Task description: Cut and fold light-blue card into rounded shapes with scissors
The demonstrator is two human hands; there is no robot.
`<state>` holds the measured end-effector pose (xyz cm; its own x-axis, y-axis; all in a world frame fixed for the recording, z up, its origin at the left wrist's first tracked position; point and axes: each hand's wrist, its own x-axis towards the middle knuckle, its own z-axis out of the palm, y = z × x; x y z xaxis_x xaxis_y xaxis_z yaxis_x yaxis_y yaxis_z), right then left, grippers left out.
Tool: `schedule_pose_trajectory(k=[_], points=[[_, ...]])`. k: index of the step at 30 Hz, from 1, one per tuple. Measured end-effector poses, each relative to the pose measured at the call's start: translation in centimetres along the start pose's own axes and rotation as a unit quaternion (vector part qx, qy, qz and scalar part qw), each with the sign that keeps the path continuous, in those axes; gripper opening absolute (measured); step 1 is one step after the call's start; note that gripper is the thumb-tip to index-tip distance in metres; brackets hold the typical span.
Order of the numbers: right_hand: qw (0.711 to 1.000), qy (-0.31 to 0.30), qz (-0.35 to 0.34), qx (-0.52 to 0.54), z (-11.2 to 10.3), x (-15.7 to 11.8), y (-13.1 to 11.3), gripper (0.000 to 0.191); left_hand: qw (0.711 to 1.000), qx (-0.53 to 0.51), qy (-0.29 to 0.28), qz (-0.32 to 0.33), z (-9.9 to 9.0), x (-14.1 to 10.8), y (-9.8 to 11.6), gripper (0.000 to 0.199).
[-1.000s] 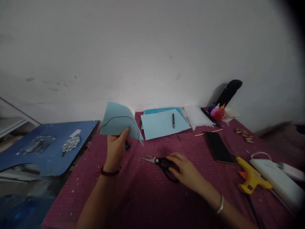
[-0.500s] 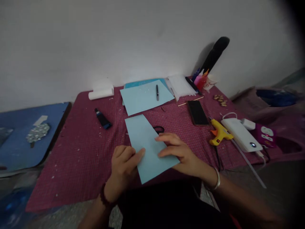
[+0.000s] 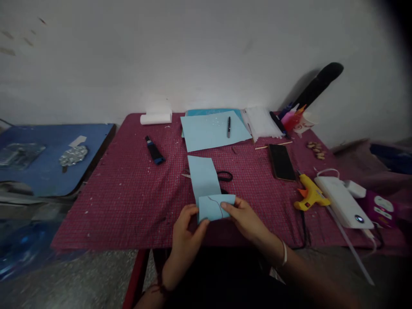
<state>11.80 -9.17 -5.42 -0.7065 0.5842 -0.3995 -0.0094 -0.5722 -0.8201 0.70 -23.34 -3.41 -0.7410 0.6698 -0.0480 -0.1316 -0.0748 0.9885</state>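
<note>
A strip of light blue paper [image 3: 205,175] lies near the table's front edge, its near end folded up and over toward the far side. A dark curved line shows on the turned-up flap. My left hand [image 3: 187,229] pinches the flap's left edge, thumb in front. On the right edge, my right hand [image 3: 246,218] grips the same paper with its thumb on the flap and fingers behind. Under the strip lies a pair of scissors [image 3: 225,176], its black handle loops sticking out to the right and the blade tip to the left.
Behind are a larger blue sheet [image 3: 206,133] with a pen [image 3: 228,127], and a pack of white sticks [image 3: 262,123]. Rightward lie a phone [image 3: 281,162], a yellow glue gun [image 3: 311,194] and a white power bank [image 3: 343,201]. A black-and-blue tool [image 3: 154,150] lies left.
The near end of the blue paper has been folded up, exposing the drawn line. Both hands now grip the flap's edges. The view has shifted, so the table appears further right.
</note>
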Motion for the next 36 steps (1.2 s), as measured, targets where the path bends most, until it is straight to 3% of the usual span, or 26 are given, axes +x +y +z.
schedule_pose_trajectory(k=[2,5,7,10,12,15,19,23,29,36], points=[[0.997,-0.026,0.045,0.057,-0.1,-0.2,0.3,0.035,0.999,-0.049,-0.016,0.017,0.0,-0.2,0.3,0.049],[0.983,-0.051,0.122,0.125,-0.3,-0.4,0.1,0.037,0.985,0.037,-0.142,0.090,-0.7,1.0,1.1,0.056],[0.976,-0.059,0.142,0.153,-0.4,-0.4,-0.2,0.033,0.948,0.158,-0.192,0.199,-1.2,2.8,1.8,0.054],[0.973,-0.078,0.136,0.172,-0.5,-0.4,-0.5,0.024,0.863,0.314,-0.209,0.335,-1.5,5.9,3.3,0.046],[0.973,-0.081,0.130,0.173,-0.6,-0.4,-0.5,0.022,0.819,0.372,-0.220,0.378,-1.5,7.3,4.3,0.032],[0.976,-0.074,0.130,0.161,-1.0,-0.3,-0.8,0.022,0.783,0.399,-0.249,0.408,-1.2,8.0,5.8,0.009],[0.982,-0.092,0.113,0.118,-1.7,-0.2,-1.5,0.023,0.758,0.396,-0.285,0.433,-0.7,7.7,7.0,0.005],[0.989,-0.107,0.079,0.068,-2.1,-0.2,-2.4,0.030,0.742,0.394,-0.282,0.464,-0.6,7.3,7.1,0.004],[0.994,-0.101,0.039,0.006,-2.2,-0.5,-3.1,0.032,0.721,0.380,-0.292,0.500,-1.2,6.6,6.5,0.022],[0.992,-0.123,0.031,0.013,-2.6,-0.3,-3.3,0.033,0.726,0.370,-0.297,0.497,-1.1,6.5,6.5,0.022]])
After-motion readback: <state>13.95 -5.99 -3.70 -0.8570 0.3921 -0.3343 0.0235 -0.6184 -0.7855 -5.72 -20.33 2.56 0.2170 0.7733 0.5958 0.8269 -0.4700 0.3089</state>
